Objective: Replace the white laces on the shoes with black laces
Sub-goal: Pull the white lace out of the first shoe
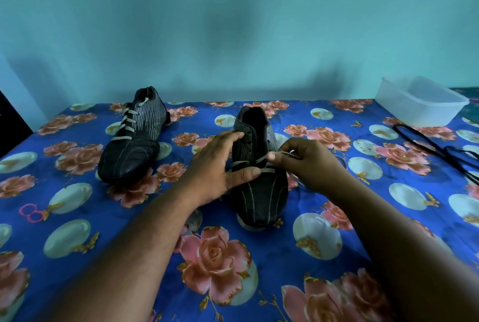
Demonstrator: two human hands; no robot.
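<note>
Two dark striped shoes stand on a blue floral tablecloth (pixel 337 218). The far left shoe (pixel 134 140) has a white lace through all its eyelets. The near shoe (pixel 261 192) points its toe at me, and its white lace (pixel 269 170) crosses only the lowest eyelets. My left hand (pixel 220 166) holds this shoe's left side, fingers spread over the upper and thumb on the vamp. My right hand (pixel 308 163) pinches the white lace at the shoe's right side. Black laces (pixel 430 148) lie loose at the right of the table.
A clear plastic tub (pixel 420 101) stands at the back right corner, just behind the black laces. A teal wall runs along the table's far edge. A small pink ring-shaped item (pixel 32 213) lies at the left on the cloth.
</note>
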